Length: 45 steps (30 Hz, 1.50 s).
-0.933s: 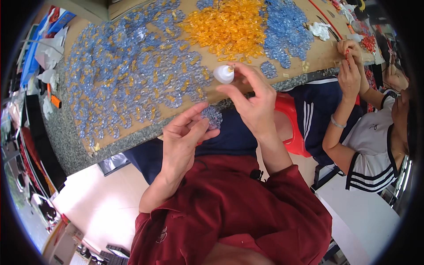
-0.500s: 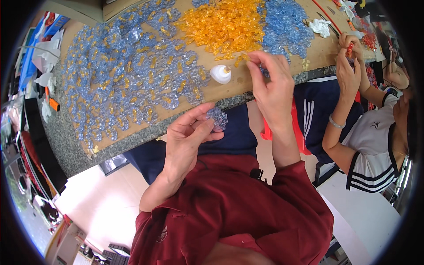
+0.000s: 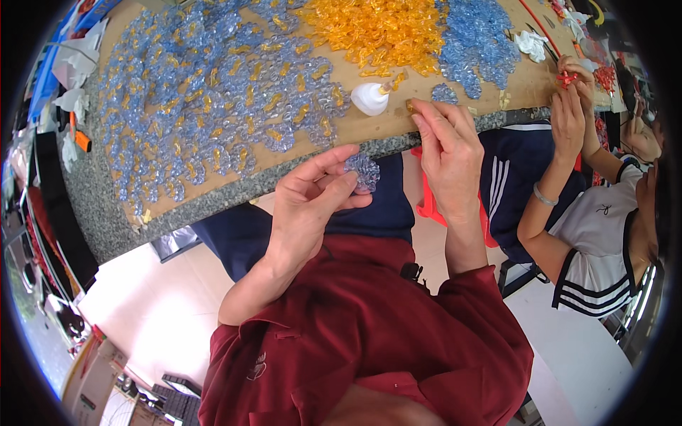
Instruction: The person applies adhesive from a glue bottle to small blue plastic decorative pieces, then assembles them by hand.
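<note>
The table [image 3: 106, 216] has a speckled, stone-like grey edge, with a flat brown sheet laid over it. Across the sheet's left side lies a broad spread of clear bluish pieces [image 3: 206, 106], glossy and lobed, many with an amber insert. To its right rises a heap of amber pieces [image 3: 380, 32], shiny and translucent, and beside that a plain blue heap [image 3: 479, 50]. The right hand [image 3: 413, 108] is narrowed to a pinch just off the table edge; the left hand [image 3: 309, 195] grips a ruffled disc [image 3: 364, 172] between thumb and fingers, near the table's front edge. A smooth white bottle [image 3: 370, 99], rounded and tapering, rests on the sheet between the spread and the right hand. Smallest is the amber-brown bit [image 3: 410, 105] at the right fingertips.

The frame cuts off the far side of the amber heap. Thumb and fingers cover the disc's left side. The bottle's tip blends with amber behind it, and the pinched bit is mostly hidden, its shape unclear.
</note>
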Each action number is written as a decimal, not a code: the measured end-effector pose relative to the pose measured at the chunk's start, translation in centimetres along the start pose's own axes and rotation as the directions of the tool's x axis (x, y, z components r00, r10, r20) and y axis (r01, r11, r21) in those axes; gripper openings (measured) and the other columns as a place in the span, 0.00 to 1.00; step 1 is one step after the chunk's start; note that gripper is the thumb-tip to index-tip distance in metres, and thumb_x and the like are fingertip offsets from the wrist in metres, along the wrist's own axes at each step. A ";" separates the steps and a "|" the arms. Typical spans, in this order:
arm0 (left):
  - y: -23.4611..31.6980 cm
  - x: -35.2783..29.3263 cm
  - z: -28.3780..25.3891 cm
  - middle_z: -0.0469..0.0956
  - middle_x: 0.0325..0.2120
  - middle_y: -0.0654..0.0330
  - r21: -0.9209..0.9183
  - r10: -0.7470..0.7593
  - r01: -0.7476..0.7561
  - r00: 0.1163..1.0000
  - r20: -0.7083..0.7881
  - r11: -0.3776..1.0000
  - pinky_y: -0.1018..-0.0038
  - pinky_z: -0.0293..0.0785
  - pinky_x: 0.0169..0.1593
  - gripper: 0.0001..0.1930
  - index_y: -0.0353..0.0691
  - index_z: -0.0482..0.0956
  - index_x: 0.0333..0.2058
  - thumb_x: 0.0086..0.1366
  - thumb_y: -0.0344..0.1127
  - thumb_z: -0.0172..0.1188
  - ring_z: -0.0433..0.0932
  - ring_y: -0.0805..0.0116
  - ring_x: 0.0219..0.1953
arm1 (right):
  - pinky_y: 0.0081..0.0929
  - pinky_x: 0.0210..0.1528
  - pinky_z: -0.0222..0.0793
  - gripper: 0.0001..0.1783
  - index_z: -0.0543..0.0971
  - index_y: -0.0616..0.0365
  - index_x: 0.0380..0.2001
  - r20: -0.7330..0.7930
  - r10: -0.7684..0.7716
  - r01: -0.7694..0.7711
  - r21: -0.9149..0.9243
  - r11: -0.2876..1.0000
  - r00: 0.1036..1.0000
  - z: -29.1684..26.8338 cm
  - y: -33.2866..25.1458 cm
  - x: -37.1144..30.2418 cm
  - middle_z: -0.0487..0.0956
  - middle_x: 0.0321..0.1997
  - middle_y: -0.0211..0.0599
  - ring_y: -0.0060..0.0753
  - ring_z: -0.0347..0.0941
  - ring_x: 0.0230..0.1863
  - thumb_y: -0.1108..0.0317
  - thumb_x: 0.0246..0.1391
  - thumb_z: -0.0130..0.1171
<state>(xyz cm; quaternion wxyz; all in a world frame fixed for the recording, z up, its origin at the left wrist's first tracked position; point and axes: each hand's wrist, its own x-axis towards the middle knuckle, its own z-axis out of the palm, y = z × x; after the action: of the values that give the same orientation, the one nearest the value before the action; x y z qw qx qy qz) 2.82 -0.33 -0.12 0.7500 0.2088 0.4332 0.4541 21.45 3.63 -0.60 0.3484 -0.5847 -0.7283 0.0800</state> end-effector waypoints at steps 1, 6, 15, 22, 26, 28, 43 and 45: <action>0.0 -0.1 0.1 0.71 0.30 0.65 0.009 0.003 -0.003 1.000 0.001 1.000 0.74 0.81 0.38 0.16 0.31 0.71 0.48 0.60 0.21 0.52 0.78 0.73 0.31 | 0.30 0.33 0.67 0.09 0.78 0.62 0.33 -0.009 0.033 -0.032 0.088 0.996 0.999 -0.1 -0.2 -0.1 0.75 0.29 0.38 0.39 0.70 0.30 0.77 0.45 0.59; 0.1 -0.1 0.1 0.72 0.30 0.64 0.064 0.029 -0.029 1.000 -0.002 0.998 0.76 0.81 0.38 0.16 0.31 0.71 0.48 0.60 0.22 0.52 0.79 0.72 0.32 | 0.27 0.30 0.67 0.11 0.80 0.62 0.32 0.067 0.017 -0.040 0.357 0.933 0.998 -1.3 -2.8 -1.4 0.77 0.29 0.38 0.35 0.71 0.28 0.80 0.40 0.62; -0.2 -0.1 0.0 0.77 0.32 0.57 0.041 0.017 -0.017 1.000 0.003 0.999 0.78 0.79 0.40 0.16 0.30 0.70 0.49 0.61 0.23 0.54 0.78 0.73 0.32 | 0.25 0.28 0.65 0.15 0.81 0.61 0.33 0.087 -0.080 0.039 0.396 0.917 0.993 -0.2 -3.7 -2.5 0.76 0.28 0.35 0.32 0.69 0.28 0.81 0.35 0.65; -0.6 0.3 -0.1 0.77 0.33 0.57 0.048 0.059 -0.059 0.998 0.002 0.997 0.79 0.78 0.40 0.15 0.29 0.71 0.47 0.61 0.23 0.54 0.78 0.73 0.34 | 0.25 0.27 0.65 0.17 0.81 0.61 0.33 0.060 -0.086 0.055 0.398 0.916 0.995 0.3 -3.9 -2.8 0.76 0.28 0.34 0.31 0.69 0.28 0.82 0.34 0.65; -0.7 0.3 -0.1 0.78 0.33 0.58 0.040 0.063 -0.063 0.998 0.008 0.997 0.80 0.78 0.40 0.15 0.30 0.72 0.47 0.60 0.23 0.54 0.78 0.74 0.35 | 0.24 0.27 0.65 0.18 0.80 0.61 0.34 0.051 -0.106 0.080 0.363 0.928 0.993 0.5 -3.6 -2.9 0.75 0.28 0.34 0.32 0.69 0.28 0.83 0.32 0.65; -0.8 0.2 0.0 0.78 0.34 0.58 0.056 0.073 -0.073 0.997 0.003 0.996 0.80 0.78 0.40 0.15 0.30 0.72 0.47 0.60 0.23 0.54 0.78 0.74 0.35 | 0.25 0.27 0.65 0.19 0.80 0.62 0.34 0.021 -0.142 0.127 0.334 0.934 0.990 0.5 -3.5 -2.8 0.75 0.28 0.34 0.32 0.69 0.28 0.83 0.32 0.65; -0.1 0.2 -0.2 0.79 0.34 0.52 0.058 0.035 -0.037 0.999 0.033 0.998 0.80 0.78 0.37 0.15 0.31 0.73 0.46 0.60 0.22 0.54 0.80 0.67 0.33 | 0.26 0.26 0.65 0.17 0.79 0.64 0.31 0.069 -0.165 0.128 0.374 0.919 0.984 -0.4 -2.7 -1.9 0.75 0.27 0.34 0.32 0.69 0.27 0.82 0.31 0.65; 0.0 0.2 -0.1 0.79 0.34 0.52 0.048 0.021 -0.023 0.999 0.031 0.999 0.80 0.78 0.37 0.15 0.31 0.73 0.46 0.60 0.22 0.54 0.80 0.67 0.33 | 0.25 0.26 0.65 0.16 0.79 0.64 0.30 0.061 -0.178 0.146 0.349 0.925 0.982 -0.5 -2.8 -2.0 0.76 0.27 0.34 0.32 0.69 0.27 0.81 0.31 0.67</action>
<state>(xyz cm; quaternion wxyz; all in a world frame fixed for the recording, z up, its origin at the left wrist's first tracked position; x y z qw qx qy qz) 2.77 -0.14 -0.30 0.7462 0.2383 0.4303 0.4486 19.64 0.85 0.43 0.4166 -0.4483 -0.7642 0.2035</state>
